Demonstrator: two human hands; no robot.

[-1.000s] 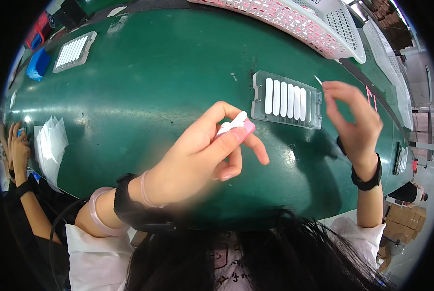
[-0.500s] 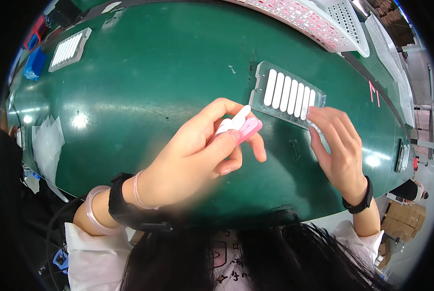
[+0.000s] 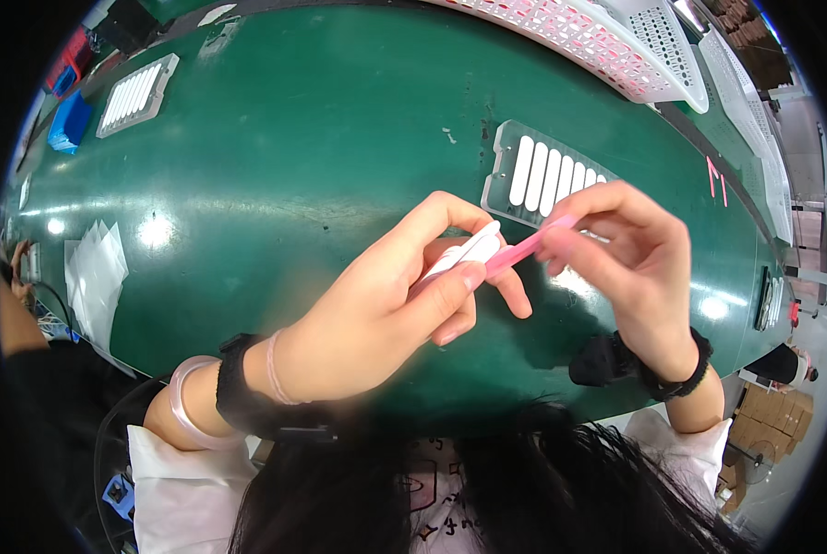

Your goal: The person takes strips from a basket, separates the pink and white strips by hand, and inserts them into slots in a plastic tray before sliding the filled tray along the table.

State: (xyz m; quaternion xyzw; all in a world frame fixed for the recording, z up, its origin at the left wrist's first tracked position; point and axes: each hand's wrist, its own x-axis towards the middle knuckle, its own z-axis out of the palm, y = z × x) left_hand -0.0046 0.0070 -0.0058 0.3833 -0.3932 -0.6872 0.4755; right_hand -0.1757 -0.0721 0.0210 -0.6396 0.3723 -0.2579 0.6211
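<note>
My left hand [image 3: 376, 300] is closed around a few white round-ended strips [image 3: 478, 247], which stick out between thumb and fingers. A pink strip [image 3: 522, 253] runs from that bundle across to my right hand [image 3: 637, 251]. The thumb and fingers of my right hand pinch its far end. Just behind the right hand lies a clear plate [image 3: 497, 185] bearing a row of several white round-ended strips [image 3: 536, 175]. The right hand covers the near right part of this plate.
A second plate [image 3: 159, 96] with white strips lies at the far left of the green table [image 3: 312, 120], beside a blue block [image 3: 69, 122]. Clear plastic sheets [image 3: 96, 282] are at the left edge. A white perforated basket [image 3: 607, 55] stands at the back right, near two thin pink pieces [image 3: 716, 181].
My right hand has moved left from the plate's near corner and now grips the pink strip. The pink strip now reaches out farther from my left hand, which still holds the white strips.
</note>
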